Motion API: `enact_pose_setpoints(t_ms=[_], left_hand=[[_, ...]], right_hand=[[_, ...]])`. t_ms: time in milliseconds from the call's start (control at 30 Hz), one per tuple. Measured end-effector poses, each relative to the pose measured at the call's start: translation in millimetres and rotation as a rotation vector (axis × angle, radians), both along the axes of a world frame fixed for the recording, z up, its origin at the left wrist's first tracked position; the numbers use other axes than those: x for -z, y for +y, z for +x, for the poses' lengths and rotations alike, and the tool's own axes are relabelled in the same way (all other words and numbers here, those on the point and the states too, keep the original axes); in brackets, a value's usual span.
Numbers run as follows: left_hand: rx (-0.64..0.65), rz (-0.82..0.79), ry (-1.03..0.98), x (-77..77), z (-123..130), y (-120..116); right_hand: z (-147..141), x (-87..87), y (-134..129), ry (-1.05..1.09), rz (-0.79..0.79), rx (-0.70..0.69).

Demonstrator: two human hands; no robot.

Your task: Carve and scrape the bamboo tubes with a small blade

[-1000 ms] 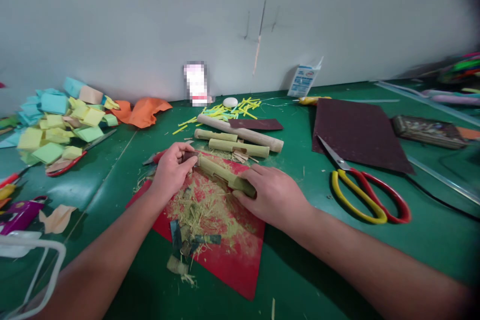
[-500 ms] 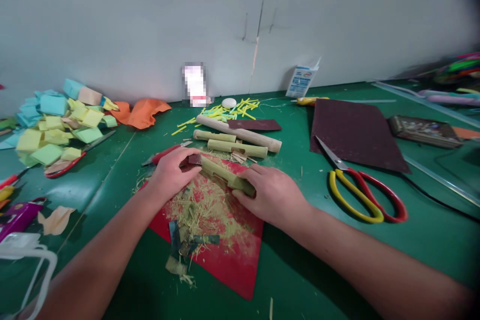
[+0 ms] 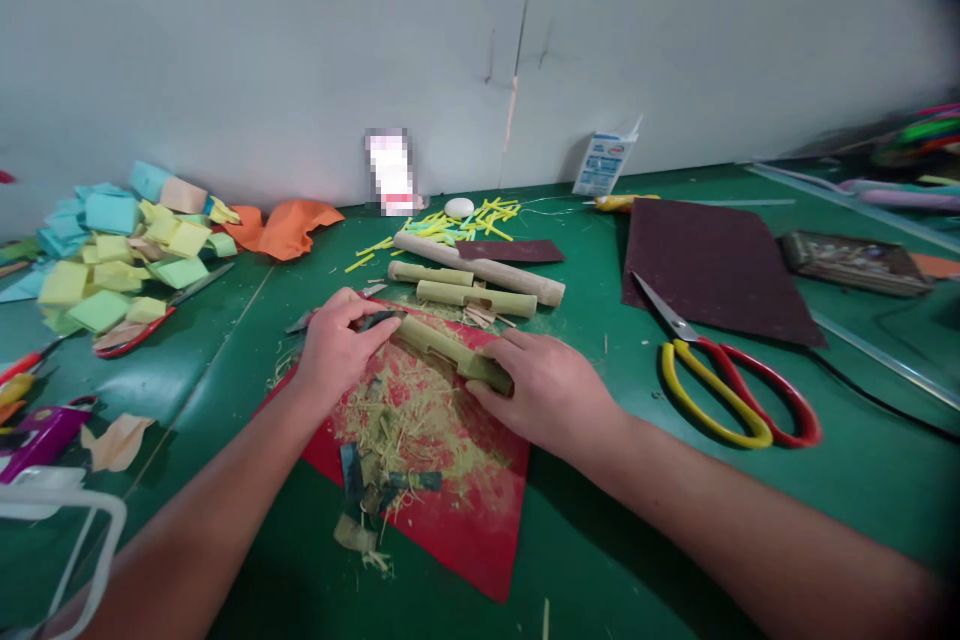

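My right hand is closed around the near right end of a short pale-green bamboo tube with a notch cut in its side. At the tube's far left end, my left hand pinches a small dark piece of sandpaper against it. The fingers partly hide that piece. Below the tube lies a red sheet covered with pale shavings, dust and worn dark scraps.
Behind my hands lie notched bamboo tubes, a longer stick and a brown strip. Scissors and a brown sandpaper sheet are at right. Folded paper pieces pile up at left. A craft knife lies beside my left hand.
My left hand has shifted slightly, tilting the sandpaper around the tube's end, so its dark face shows now. My right hand keeps its hold on the tube.
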State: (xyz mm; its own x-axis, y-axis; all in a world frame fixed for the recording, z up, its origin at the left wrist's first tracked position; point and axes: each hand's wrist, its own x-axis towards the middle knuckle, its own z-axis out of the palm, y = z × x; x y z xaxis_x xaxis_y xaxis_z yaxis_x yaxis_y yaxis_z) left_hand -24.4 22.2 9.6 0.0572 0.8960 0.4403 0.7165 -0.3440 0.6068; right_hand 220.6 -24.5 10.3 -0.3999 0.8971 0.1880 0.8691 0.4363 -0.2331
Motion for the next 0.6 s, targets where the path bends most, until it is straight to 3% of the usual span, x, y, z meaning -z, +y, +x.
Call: enact_pose_setpoints(t_ms=[267,467,600], left_hand=[[-0.004,-0.253,-0.238,5.2,-1.0,0.3],[0.044,-0.247,-0.371,9.2,0.3,0.9],[0.052,-0.208,-0.254,7.2,0.1,0.0]], right_hand=[[0.0,1.1,-0.5,0.003,0.009,-0.01],[1.1,1.5,0.0,0.008,0.016,-0.009],[1.1,0.9,-0.1,-0.004,-0.003,-0.005]])
